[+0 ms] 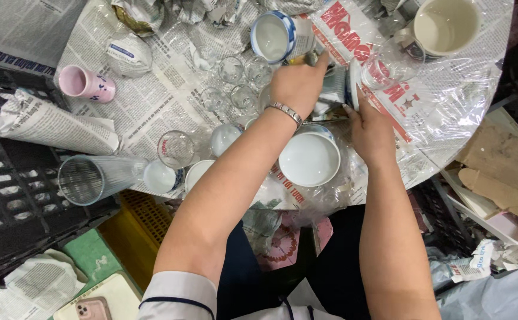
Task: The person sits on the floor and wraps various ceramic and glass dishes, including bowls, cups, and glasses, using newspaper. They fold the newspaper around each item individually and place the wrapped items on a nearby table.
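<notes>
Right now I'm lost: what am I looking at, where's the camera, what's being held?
There is no machine here: one person works with two bare hands. The single picture comes from a camera worn on the person's head, looking down over the forearms at a round table covered in newspaper and clear plastic film.

The left hand, with a metal bracelet on its wrist, and the right hand together grip a small dish held on edge, with crumpled newspaper around it.

On the table lie a white bowl just below the hands, a cluster of small clear glasses, a blue-rimmed cup, a pink cup on its side, a tall ribbed glass on its side, and a large cream mug.
</notes>
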